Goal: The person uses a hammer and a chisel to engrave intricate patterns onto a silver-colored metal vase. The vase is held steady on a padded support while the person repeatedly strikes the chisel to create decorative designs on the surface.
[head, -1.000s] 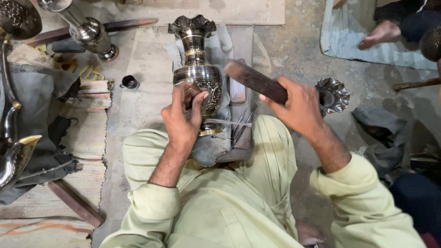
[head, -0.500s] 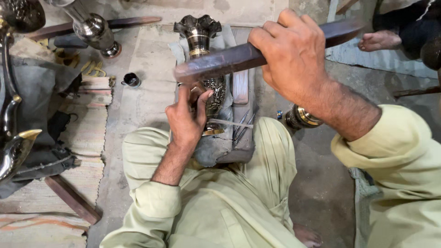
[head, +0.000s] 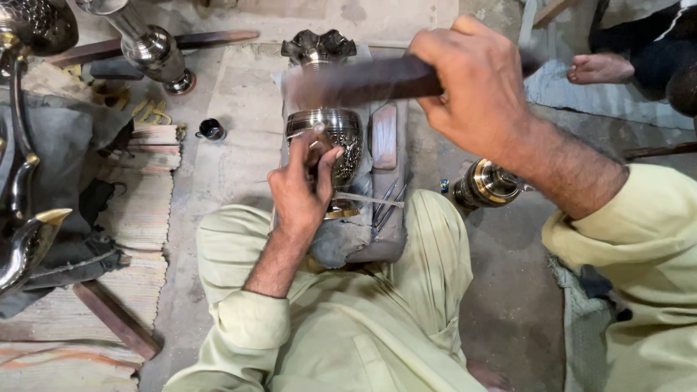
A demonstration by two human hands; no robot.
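This is a metalworker's floor workshop, where the work is done sitting on the ground. The bare concrete floor is dusty and stained, with worn woven mats and grey rags spread over it. Engraved metal vases stand or lie about: one ornate vase on a padded cloth block, another polished vase tipped over nearby, a brass-toned piece beside the knee. Thin steel punches and wooden sticks lie loose. Another person's bare foot rests on a cloth at the far edge.
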